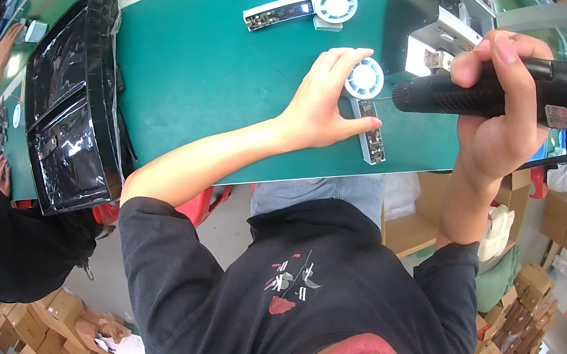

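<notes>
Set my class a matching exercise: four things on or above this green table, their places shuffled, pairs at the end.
1. Black power screwdriver
2. Nearer fan
3. Farther fan
4. Glossy black container

A. Steadied by the left hand
B. At the table's left end
C. In the right hand
D. Beyond the left hand, untouched

Pairs: 1-C, 2-A, 3-D, 4-B

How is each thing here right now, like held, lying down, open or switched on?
Near fan: held by the left hand, handle open, circuit board showing
Far fan: lying on the table, handle open
Screwdriver: gripped in the right hand, pointing at the near fan; running, can't tell
Machine: on or off, can't tell
</notes>
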`<state>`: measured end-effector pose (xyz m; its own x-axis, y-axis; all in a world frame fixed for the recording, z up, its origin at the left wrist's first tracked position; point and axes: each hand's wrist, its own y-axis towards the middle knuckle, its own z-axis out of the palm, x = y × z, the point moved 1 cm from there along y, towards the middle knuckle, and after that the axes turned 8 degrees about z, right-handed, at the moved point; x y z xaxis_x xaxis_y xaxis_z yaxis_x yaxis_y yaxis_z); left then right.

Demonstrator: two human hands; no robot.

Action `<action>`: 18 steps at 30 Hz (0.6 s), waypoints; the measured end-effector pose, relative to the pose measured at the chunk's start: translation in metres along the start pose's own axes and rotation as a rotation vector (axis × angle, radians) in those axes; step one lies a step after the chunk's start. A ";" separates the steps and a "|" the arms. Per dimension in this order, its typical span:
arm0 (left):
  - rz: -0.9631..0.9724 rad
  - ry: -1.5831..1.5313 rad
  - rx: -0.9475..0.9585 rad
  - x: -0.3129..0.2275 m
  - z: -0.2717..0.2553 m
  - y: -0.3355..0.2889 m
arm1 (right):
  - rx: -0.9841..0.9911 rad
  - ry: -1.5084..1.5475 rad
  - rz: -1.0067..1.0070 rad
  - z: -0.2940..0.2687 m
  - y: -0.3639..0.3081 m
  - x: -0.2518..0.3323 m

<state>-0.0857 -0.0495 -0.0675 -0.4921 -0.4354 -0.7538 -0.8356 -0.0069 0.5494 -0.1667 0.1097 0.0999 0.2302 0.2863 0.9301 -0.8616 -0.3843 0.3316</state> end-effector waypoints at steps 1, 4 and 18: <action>0.007 -0.008 0.001 0.000 0.001 0.001 | -0.001 -0.020 -0.010 0.000 0.000 0.001; -0.008 -0.006 0.004 -0.002 0.000 0.001 | 0.013 -0.040 -0.025 0.001 0.001 -0.001; -0.022 0.010 0.024 -0.003 -0.001 0.002 | -0.002 -0.005 -0.083 0.007 -0.002 -0.012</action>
<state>-0.0862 -0.0494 -0.0638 -0.4708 -0.4445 -0.7621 -0.8520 0.0050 0.5235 -0.1644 0.1005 0.0889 0.3033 0.3123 0.9002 -0.8403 -0.3578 0.4073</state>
